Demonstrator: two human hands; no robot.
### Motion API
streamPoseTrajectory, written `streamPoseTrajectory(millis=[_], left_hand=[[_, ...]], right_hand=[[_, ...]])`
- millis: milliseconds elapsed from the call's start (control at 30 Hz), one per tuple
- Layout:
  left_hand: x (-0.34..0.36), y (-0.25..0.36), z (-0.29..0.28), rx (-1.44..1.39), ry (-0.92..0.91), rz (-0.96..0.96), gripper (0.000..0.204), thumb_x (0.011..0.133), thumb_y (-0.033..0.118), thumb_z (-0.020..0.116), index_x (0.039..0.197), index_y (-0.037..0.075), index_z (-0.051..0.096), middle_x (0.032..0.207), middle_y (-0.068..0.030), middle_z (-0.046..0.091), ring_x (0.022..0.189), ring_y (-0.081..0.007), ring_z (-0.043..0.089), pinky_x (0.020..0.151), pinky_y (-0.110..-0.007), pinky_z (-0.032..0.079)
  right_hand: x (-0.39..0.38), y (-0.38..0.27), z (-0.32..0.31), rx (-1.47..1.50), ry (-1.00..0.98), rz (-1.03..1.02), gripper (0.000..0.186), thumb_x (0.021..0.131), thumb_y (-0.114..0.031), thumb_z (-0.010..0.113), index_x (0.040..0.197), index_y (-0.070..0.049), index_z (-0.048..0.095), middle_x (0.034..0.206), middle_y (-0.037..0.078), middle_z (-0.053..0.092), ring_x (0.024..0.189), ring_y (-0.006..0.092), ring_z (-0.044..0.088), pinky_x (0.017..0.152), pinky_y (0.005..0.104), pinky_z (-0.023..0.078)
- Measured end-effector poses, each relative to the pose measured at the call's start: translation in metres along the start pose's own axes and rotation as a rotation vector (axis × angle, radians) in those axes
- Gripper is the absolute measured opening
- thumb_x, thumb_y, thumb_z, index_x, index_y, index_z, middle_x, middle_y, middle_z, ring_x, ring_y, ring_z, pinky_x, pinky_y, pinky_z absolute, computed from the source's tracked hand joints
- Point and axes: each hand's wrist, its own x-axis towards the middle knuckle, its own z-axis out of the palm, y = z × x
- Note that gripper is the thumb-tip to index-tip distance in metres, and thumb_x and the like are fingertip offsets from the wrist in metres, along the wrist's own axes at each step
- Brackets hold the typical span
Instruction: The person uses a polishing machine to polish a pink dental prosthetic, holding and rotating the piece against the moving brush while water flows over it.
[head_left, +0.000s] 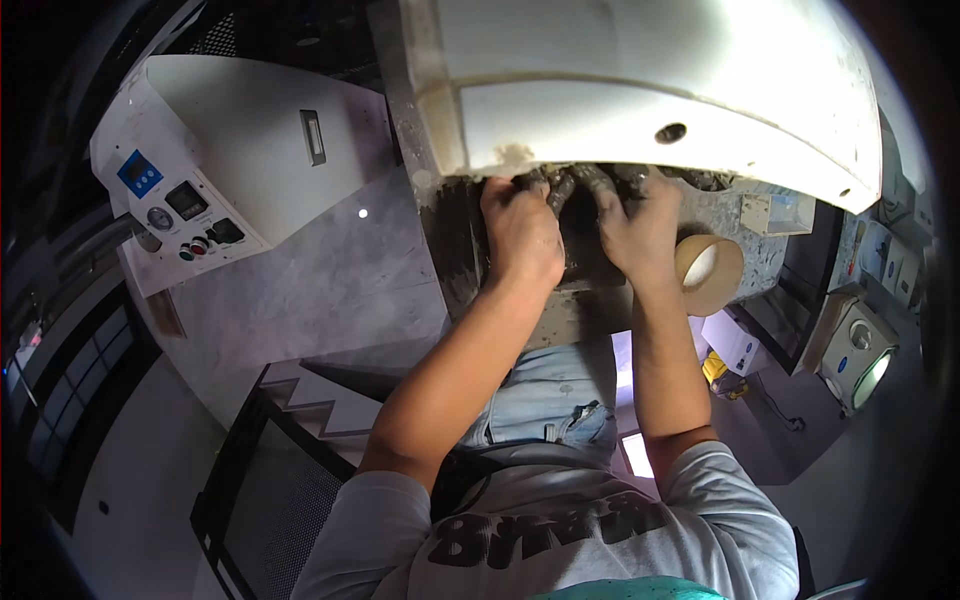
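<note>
Both my hands reach in beneath the lower edge of a white machine housing (pixel 600 120), close together over a dark, muddy work surface (pixel 595 262). My left hand (pixel 525 238) is closed, its fingers curled and smeared with dark grey sludge. Beside it, my right hand (pixel 648 232) bends its sludge-coated thumb and fingers inward under the housing. The fingertips of both hands are partly hidden by the housing's edge, and what they grip cannot be made out. A round tan container (pixel 722 275) with a pale inside stands just right of my right wrist.
At the left is a white control cabinet (pixel 200 215) with displays and buttons. A small clear-sided box (pixel 778 214) sits beyond the round container. Lower right, a boxy lamp (pixel 857 350) glows near a yellow object (pixel 715 370). A black-framed mesh panel (pixel 270 490) stands lower left.
</note>
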Motion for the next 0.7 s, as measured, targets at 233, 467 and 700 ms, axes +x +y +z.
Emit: streamPoseTrajectory(millis=[233, 467, 700], left_hand=[[-0.012, 0.016, 0.018, -0.024, 0.079, -0.103, 0.043, 0.087, -0.014, 0.04, 0.122, 0.006, 0.055, 0.11, -0.0103, 0.064, 0.094, -0.019, 0.064, 0.077, -0.027, 0.053], [-0.015, 0.018, 0.016, -0.043, 0.142, -0.137, 0.041, 0.089, -0.013, 0.036, 0.121, 0.005, 0.055, 0.114, -0.0105, 0.063, 0.101, -0.02, 0.064, 0.087, -0.029, 0.053], [-0.015, 0.015, 0.007, 0.024, 0.021, -0.114, 0.037, 0.087, -0.01, 0.042, 0.119, 0.003, 0.055, 0.112, -0.0147, 0.066, 0.1, -0.0197, 0.065, 0.082, -0.027, 0.053]], right_hand=[[0.003, 0.007, 0.004, 0.02, 0.005, -0.018, 0.024, 0.072, 0.007, 0.066, 0.095, 0.001, 0.069, 0.092, 0.02, 0.069, 0.083, 0.0378, 0.068, 0.074, 0.0381, 0.053], [-0.001, 0.001, 0.007, 0.059, 0.022, -0.036, 0.019, 0.074, 0.005, 0.067, 0.093, 0.002, 0.07, 0.087, 0.02, 0.069, 0.079, 0.0348, 0.069, 0.071, 0.0372, 0.053], [-0.004, 0.012, 0.002, 0.108, 0.009, -0.01, 0.023, 0.077, 0.003, 0.067, 0.1, 0.003, 0.072, 0.088, 0.019, 0.071, 0.078, 0.0287, 0.071, 0.072, 0.0324, 0.054]])
